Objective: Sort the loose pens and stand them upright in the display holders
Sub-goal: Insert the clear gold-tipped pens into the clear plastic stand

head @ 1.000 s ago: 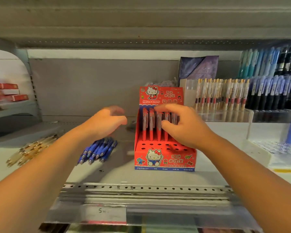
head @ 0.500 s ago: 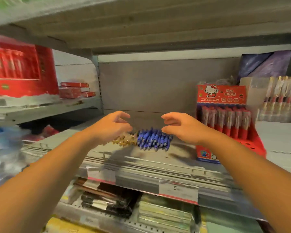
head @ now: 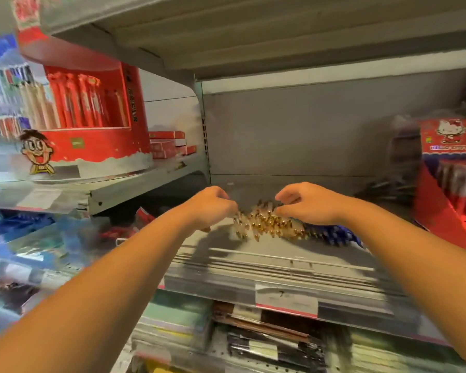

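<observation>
A loose heap of clear pens with gold tips lies on the grey shelf. My left hand reaches its left end with fingers curled down onto the pens. My right hand comes over its right end, fingers bent, fingertips touching the pens. Motion blur hides whether either hand grips any pen. A pile of blue pens lies just right of the gold ones, partly under my right wrist. The red Hello Kitty display holder stands at the far right with red pens upright in it.
A big red round pen display sits on the higher shelf to the left, with small red boxes behind it. A dark bundle of pens lies by the back wall. Packaged stock fills the shelf below.
The view has swung left, so the Hello Kitty holder slid to the right edge. Both hands have moved from above the blue pens onto the gold-tipped heap and closed in on its two ends.
</observation>
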